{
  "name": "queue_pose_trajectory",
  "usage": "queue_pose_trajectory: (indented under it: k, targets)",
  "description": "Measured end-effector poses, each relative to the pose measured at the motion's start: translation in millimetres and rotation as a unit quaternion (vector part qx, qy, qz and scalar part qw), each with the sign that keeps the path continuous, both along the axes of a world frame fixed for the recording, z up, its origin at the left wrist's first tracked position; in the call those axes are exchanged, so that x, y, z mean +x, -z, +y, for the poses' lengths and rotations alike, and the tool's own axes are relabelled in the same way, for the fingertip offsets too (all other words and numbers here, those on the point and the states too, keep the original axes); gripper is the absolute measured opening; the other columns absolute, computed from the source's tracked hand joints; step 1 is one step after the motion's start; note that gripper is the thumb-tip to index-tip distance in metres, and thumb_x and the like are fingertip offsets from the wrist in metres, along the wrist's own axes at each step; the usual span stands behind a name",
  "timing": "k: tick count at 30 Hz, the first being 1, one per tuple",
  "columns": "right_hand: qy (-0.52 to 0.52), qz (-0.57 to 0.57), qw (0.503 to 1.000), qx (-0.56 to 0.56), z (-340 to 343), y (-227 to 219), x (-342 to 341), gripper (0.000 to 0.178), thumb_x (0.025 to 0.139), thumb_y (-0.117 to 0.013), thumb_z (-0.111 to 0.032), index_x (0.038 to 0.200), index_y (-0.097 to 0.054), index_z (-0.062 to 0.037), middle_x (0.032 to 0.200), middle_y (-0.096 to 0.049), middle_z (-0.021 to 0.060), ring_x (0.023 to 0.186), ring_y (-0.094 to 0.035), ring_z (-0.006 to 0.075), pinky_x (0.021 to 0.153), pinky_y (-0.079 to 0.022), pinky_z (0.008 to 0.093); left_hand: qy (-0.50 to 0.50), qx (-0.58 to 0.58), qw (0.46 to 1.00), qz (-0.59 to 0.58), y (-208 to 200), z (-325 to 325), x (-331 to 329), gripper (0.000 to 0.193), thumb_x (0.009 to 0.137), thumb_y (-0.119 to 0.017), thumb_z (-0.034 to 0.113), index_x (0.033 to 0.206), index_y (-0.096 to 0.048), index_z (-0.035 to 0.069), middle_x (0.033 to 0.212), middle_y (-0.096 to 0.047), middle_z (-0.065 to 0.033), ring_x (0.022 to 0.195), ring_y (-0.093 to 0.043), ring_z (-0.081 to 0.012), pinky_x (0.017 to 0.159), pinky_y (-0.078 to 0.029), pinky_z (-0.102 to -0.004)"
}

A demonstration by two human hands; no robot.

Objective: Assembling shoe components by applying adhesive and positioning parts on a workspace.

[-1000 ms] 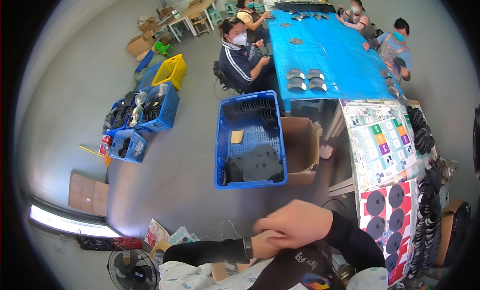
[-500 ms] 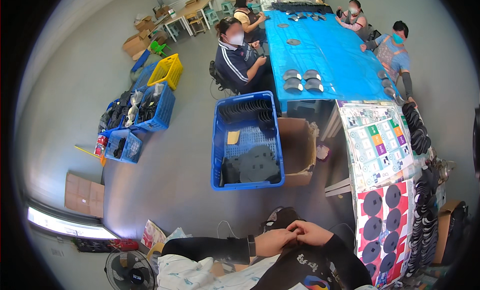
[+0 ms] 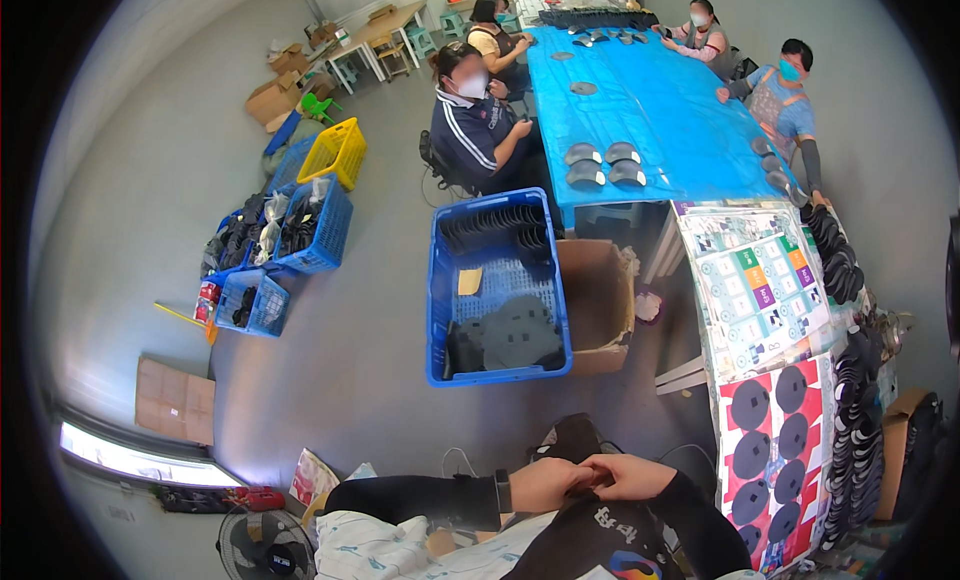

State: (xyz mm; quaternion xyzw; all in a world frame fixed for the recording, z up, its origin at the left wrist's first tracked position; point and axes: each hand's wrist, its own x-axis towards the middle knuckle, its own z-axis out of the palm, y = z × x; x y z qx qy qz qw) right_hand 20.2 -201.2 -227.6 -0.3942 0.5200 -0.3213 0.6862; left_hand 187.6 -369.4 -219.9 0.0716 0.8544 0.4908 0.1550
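Observation:
Low in the view, over my dark apron [image 3: 600, 540], my left hand [image 3: 548, 483] and my right hand [image 3: 632, 476] meet with their fingertips together. Both hands have bent, closed fingers. Anything small between the fingertips is hidden; something dark shows just under them. A black sleeve covers each forearm, and a dark band circles the left wrist. Ahead of my hands stands a blue plastic crate [image 3: 433, 320] holding a row of curved black pieces [image 3: 495, 225], flat dark grey pieces [image 3: 520, 332] and a small yellowish card [image 3: 470, 281].
A cardboard box [image 3: 603, 355] touches the crate's right side. Round black pads [image 3: 750, 405] lie on a red-and-white sheet at right, beside stacked curved black pieces [image 3: 850, 430]. Several masked co-workers sit around the blue-covered table [image 3: 660, 110]. A fan [image 3: 265, 545] stands lower left; more crates [image 3: 330, 230] lie beyond.
The view has shifted slightly. My hands stay together, with the right fingers curled a little differently. The seated co-worker at the table's left has raised a hand toward the chest.

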Motion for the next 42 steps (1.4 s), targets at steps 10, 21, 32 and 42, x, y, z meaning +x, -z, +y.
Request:
queue_pose_trajectory:
  k: [10,21,32,42]
  targets:
    - [0.125,-0.079,0.989,0.002,14,2,-14,0.07,0.097,-0.063,-0.001,0.157,-0.027,-0.0013,0.107,-0.071,0.0127,0.096,-0.07,0.015,0.086,-0.055,0.0269,0.129,-0.135,0.981,0.061,2,-3,9,0.027,0.084,-0.062,0.006,0.109,-0.067,-0.002,0.11,-0.064,-0.0148,0.099,-0.065,-0.0334,0.083,-0.056,-0.0425]
    - [0.243,-0.03,0.96,-0.137,-7,-139,-1,0.089,0.096,-0.065,0.0,0.165,-0.01,-0.0079,0.087,-0.066,0.0053,0.079,-0.062,0.0091,0.073,-0.05,0.0237,0.175,-0.173,0.963,0.114,-8,7,0,0.018,0.086,-0.062,0.011,0.1,-0.069,0.002,0.095,-0.067,-0.0122,0.093,-0.067,-0.0298,0.081,-0.057,-0.04]
    - [0.731,0.282,0.471,-0.405,107,-195,5,0.104,0.09,-0.068,-0.014,0.164,0.005,-0.0051,0.087,-0.064,0.0136,0.08,-0.06,0.0219,0.082,-0.048,0.0365,0.046,-0.066,0.994,0.071,8,-41,-40,0.032,0.092,-0.059,0.019,0.122,-0.066,0.011,0.112,-0.071,-0.0132,0.103,-0.068,-0.0337,0.088,-0.055,-0.0443]
    - [0.739,0.504,0.059,-0.443,163,-232,47,0.105,0.092,-0.07,-0.017,0.162,0.006,0.003,0.067,-0.056,0.007,0.053,-0.046,0.0126,0.052,-0.038,0.0259,0.103,-0.065,0.99,0.065,13,-44,-40,0.032,0.098,-0.054,0.016,0.125,-0.063,0.004,0.111,-0.069,-0.0143,0.102,-0.068,-0.0328,0.09,-0.054,-0.0403]
